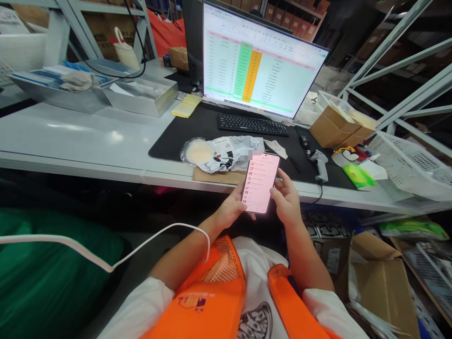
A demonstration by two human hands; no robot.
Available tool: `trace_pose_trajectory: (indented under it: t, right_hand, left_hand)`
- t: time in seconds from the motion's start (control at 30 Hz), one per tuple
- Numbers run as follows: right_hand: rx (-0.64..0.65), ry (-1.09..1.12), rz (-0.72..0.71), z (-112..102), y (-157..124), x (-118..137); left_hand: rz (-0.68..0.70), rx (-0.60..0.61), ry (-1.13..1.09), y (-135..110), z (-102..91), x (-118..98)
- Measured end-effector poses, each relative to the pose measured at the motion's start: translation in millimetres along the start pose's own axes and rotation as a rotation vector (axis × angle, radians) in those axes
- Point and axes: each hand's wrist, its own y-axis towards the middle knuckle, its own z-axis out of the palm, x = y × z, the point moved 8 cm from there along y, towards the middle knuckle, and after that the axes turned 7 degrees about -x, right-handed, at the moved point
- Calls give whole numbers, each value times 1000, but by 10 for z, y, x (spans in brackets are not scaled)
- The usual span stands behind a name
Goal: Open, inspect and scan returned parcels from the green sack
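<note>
An orange vest is worn over a white shirt nearest the camera. In front of it, a phone with a lit pink screen is held, tilted, at the near edge of the bench. It is clasped between both hands: the left hand is closed on its lower left side, and its right side is gripped by the right hand, with the thumb at the screen's edge. Just beyond, a plastic package is laid beside a round cream item in clear wrap. Farther back, a keyboard is set on a black mat, below a monitor on which a spreadsheet is displayed. To the right, a scanner is placed near a cardboard box and a white basket.
</note>
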Motion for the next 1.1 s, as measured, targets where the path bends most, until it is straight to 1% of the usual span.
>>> trace_pose_trajectory:
  t: [0.1, 0.13, 0.2, 0.27, 0.4, 0.63, 0.83, 1.0, 1.1]
  right_hand:
    - [55, -51, -16, 47, -6, 14]
    - [38, -71, -6, 39, -2, 9]
    - [-52, -99, 13, -14, 12, 5]
    - [-113, -84, 19, -40, 22, 12]
    - [-78, -11, 31, 21, 33, 9]
    - [-135, -57, 18, -30, 52, 8]
    - [-87, 3, 19, 21, 48, 0]
    - [-75, 9, 54, 45, 42, -13]
    - [-22, -5, 25, 66, 23, -1]
  left_hand:
    - [0, -9, -5, 1, -3, -18]
    - [0, -11, -6, 1, -2, -21]
    - [-7, -6, -11, 2, 6, -18]
    - [-12, 3, -15, 4, 18, -13]
    - [-7, 5, -22, 8, 22, -14]
    - [-6, 14, -31, 3, 45, -32]
    - [4, 32, -39, 3, 42, -33]
    - [4, 29, -20, 8, 9, -12]
    - [9, 26, -14, 12, 0, -19]
